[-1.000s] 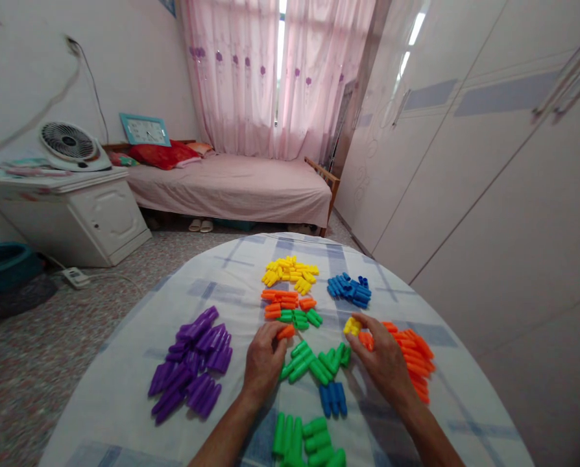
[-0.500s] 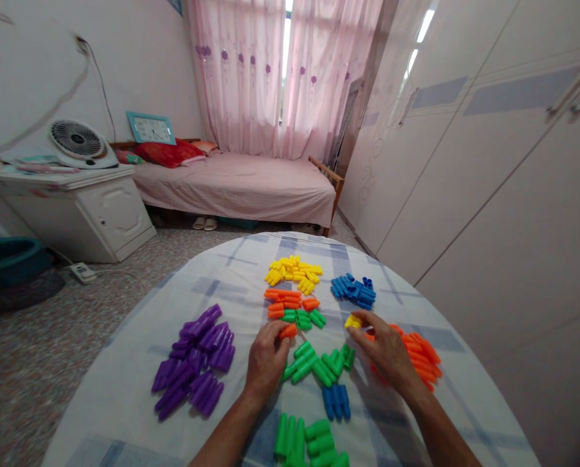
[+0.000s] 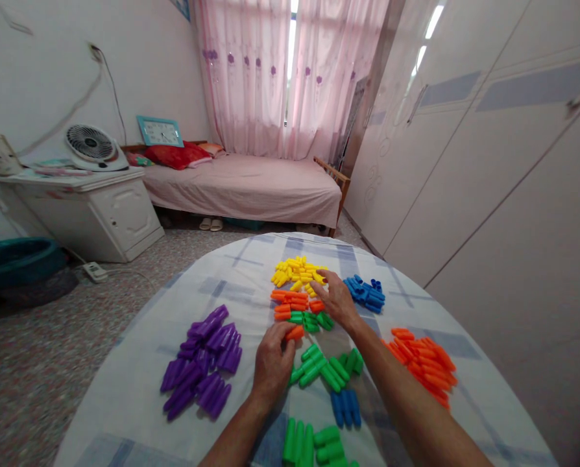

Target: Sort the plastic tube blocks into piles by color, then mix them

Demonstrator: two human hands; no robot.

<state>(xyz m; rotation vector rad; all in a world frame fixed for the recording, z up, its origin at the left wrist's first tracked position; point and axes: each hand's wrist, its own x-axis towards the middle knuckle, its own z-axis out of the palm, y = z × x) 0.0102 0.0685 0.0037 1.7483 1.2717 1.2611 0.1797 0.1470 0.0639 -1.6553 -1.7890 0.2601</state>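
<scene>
My left hand [image 3: 274, 360] is closed on an orange plastic bullet-shaped building piece [image 3: 294, 333], just left of some joined green pieces [image 3: 312, 364]. My right hand [image 3: 337, 298] reaches over the right edge of the yellow pile [image 3: 294, 269], its thumb and fingers apart. Yellow pieces lie close to those fingertips; none looks gripped. Between the hands sit small groups of orange pieces [image 3: 290, 298] and green pieces [image 3: 311, 322]. A joined blue block [image 3: 346, 407] lies nearer me, beyond larger green blocks [image 3: 298, 442] at the bottom.
A purple pile [image 3: 202, 363] lies on the left of the round cloth-covered table [image 3: 139, 383]. Blue pieces [image 3: 365, 293] sit at the back right, and an orange pile [image 3: 423, 363] is right of my right forearm. A bed [image 3: 251, 181] stands beyond the table.
My right hand has moved forward and left to the yellow pile and let go of the yellow piece it held. My left hand still holds its orange piece. The view has shifted slightly.
</scene>
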